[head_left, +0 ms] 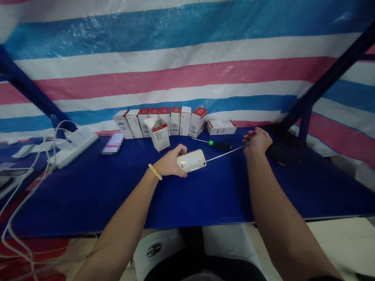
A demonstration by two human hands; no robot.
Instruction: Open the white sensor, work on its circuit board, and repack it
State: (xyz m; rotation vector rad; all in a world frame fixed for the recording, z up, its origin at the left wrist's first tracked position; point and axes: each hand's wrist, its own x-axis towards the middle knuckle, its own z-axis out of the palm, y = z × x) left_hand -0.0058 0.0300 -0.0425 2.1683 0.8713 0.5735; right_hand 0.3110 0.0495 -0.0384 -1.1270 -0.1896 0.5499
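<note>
Left hand [173, 160] is clamped on a cream-white rounded plastic device [191, 160], held above the blue flat worktop [205, 199], roughly mid-width. A yellow coiled band [155, 171] sits on that wrist. Right hand [258, 141] has its fingers curled together on the far end of a thin silver metal shaft [225, 153]; the shaft's other end meets the device's right end. Its grip end is hidden in the hand. Beyond the shaft lies a black-and-green-handled screwdriver [219, 145]. Open white-and-red cardboard box [160, 136] stands just beyond the left hand, flaps up, in front of a row of upright white-and-red cartons [175, 121]. Another white-and-red carton [222, 127] lies on its side, right of the row. White power strip [73, 146] at far left, cables around it.
</note>
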